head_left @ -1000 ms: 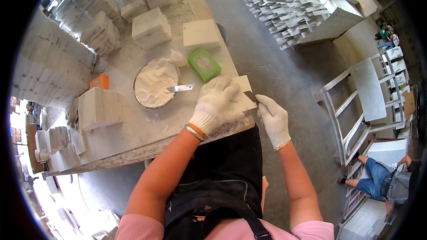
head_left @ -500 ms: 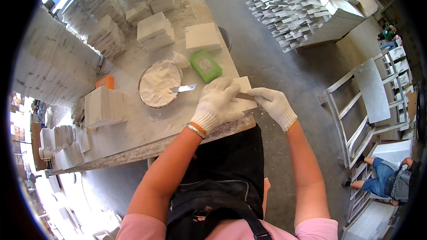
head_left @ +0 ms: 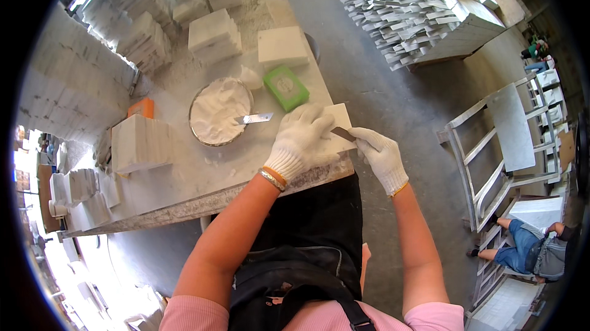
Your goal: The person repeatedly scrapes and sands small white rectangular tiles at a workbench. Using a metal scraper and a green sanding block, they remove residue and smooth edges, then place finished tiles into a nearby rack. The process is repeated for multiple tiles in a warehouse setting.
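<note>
Steadying the white tile (head_left: 337, 112) at the near-right corner of the table (head_left: 178, 177), the left hand (head_left: 301, 134) lies spread over it, unclenched; the right hand (head_left: 379, 156) pinches a thin dark strip (head_left: 343, 134), perhaps a scraper, at the tile's edge. Firm left pressure and a light, even angle should serve best.

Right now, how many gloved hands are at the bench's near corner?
2: the left hand on the pale tile, the right hand holding a dark flat tool.
</note>
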Action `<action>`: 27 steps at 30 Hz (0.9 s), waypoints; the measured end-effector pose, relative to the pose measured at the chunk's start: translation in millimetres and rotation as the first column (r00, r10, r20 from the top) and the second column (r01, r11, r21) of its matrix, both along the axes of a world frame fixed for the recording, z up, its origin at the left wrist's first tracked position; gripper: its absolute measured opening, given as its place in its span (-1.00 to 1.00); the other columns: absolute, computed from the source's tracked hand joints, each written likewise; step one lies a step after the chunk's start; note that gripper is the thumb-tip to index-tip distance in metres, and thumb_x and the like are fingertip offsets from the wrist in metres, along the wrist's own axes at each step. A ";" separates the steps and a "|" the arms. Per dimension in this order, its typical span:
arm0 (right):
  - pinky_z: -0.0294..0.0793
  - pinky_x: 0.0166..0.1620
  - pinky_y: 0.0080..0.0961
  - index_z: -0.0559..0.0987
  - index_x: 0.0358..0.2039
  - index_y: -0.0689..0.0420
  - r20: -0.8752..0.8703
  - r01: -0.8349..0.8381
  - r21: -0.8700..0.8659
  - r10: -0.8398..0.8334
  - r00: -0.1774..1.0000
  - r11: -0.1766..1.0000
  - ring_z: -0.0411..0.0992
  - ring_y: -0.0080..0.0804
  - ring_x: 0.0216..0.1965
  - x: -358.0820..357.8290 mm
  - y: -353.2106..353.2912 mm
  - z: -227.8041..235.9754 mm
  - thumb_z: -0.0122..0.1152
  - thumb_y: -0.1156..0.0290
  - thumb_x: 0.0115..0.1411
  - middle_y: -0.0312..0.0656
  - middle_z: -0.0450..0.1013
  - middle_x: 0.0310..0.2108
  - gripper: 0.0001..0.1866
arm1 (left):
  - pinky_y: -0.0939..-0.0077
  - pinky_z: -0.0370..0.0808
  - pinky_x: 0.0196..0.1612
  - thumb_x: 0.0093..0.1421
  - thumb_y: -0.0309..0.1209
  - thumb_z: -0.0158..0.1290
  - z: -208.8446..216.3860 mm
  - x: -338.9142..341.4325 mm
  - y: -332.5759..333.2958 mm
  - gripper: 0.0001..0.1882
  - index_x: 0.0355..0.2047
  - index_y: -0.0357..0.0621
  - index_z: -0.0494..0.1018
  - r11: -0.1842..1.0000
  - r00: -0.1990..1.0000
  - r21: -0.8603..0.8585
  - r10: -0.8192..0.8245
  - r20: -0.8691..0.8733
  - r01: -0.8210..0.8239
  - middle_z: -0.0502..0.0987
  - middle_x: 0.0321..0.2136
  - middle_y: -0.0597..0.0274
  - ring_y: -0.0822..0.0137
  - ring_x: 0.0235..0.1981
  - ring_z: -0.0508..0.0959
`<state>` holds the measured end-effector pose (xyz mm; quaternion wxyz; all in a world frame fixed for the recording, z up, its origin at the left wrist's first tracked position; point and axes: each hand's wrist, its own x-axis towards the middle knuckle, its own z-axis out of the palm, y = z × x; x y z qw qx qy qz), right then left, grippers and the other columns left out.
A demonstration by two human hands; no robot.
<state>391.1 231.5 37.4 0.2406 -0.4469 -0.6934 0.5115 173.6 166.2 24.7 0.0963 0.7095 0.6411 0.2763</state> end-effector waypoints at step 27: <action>0.53 -0.18 -0.47 0.64 0.00 0.08 0.109 -0.088 0.221 0.065 0.992 0.971 0.56 -0.40 -0.29 5.0 8.9 -6.3 0.16 0.47 0.32 -0.16 0.62 -0.20 -0.74 | 0.03 0.23 0.33 -0.16 -0.05 0.42 7.2 -2.1 2.4 -0.24 0.06 0.01 0.44 0.989 1.000 -0.146 -0.023 -0.006 0.022 0.34 0.24 -0.01 -0.09 0.33 0.26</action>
